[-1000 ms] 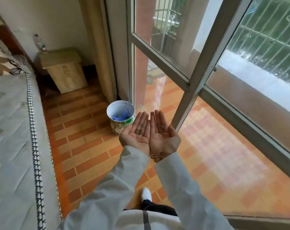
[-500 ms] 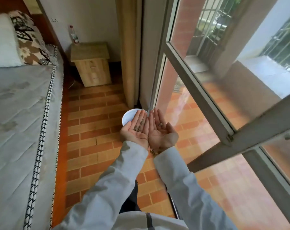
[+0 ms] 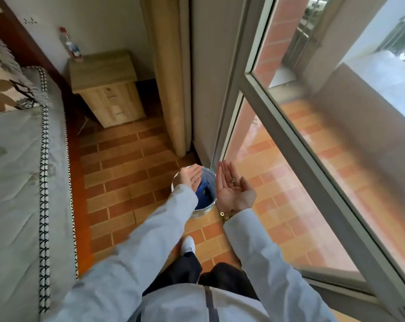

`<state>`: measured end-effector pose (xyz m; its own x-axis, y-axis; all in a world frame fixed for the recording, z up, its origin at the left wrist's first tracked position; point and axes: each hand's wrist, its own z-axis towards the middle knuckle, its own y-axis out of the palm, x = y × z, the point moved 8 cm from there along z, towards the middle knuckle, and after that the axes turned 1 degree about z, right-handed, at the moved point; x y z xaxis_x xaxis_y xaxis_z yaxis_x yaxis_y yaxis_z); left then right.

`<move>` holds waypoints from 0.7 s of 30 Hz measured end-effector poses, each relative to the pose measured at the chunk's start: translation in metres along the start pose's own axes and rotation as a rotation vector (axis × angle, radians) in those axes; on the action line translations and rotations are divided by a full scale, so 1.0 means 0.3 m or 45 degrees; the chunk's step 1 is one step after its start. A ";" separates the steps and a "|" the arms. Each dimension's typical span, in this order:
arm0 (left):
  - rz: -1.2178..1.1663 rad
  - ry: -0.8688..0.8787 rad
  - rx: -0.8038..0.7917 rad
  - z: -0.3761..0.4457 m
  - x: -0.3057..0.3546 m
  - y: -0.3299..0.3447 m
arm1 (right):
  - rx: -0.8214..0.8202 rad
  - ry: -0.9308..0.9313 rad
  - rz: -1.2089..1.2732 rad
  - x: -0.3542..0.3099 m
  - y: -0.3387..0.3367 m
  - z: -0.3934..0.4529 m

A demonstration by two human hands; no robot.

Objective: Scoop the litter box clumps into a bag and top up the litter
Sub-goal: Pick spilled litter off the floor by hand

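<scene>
Orange brick-pattern floor tiles (image 3: pixel 127 182) are filling the strip between a bed (image 3: pixel 15 182) and a glass sliding door (image 3: pixel 289 135), and a white bucket (image 3: pixel 205 209) with a blue bag (image 3: pixel 207 189) inside is standing on them at the foot of the door frame. A person in pale grey sleeves is reaching both arms toward this bucket. Their left hand (image 3: pixel 189 177) is hovering over the bucket's near-left rim, fingers straight and together, turned edge-on and gripping nothing. Their right hand (image 3: pixel 232 190) is hanging just to the right of the bucket, palm up and fingers extended, with a few small dark grains (image 3: pixel 232 180) lying on the palm. The two hands are apart, with the bucket's opening showing between them. A gold bracelet (image 3: pixel 225 215) is sitting at the right wrist. Beyond the bucket, a beige curtain (image 3: pixel 171 77) is hanging beside the door frame, and farther back a wooden nightstand (image 3: pixel 106 87) is standing against the wall with a plastic bottle (image 3: pixel 69 44) on its top. A white shoe (image 3: pixel 188 244) is showing on the tiles short of the bucket.
</scene>
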<state>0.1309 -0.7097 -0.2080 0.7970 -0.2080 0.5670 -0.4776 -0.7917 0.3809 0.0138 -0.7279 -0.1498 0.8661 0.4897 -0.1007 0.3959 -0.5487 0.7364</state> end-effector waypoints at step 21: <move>2.275 0.562 -0.078 0.503 0.188 0.030 | 0.241 -0.246 -1.791 -0.085 0.032 0.678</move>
<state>0.2271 -0.8154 -0.2829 -0.7543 -0.5208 0.3997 -0.5630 0.2000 -0.8019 0.0578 -0.8835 -0.2764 -0.2519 0.6022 -0.7575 0.9647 0.2185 -0.1471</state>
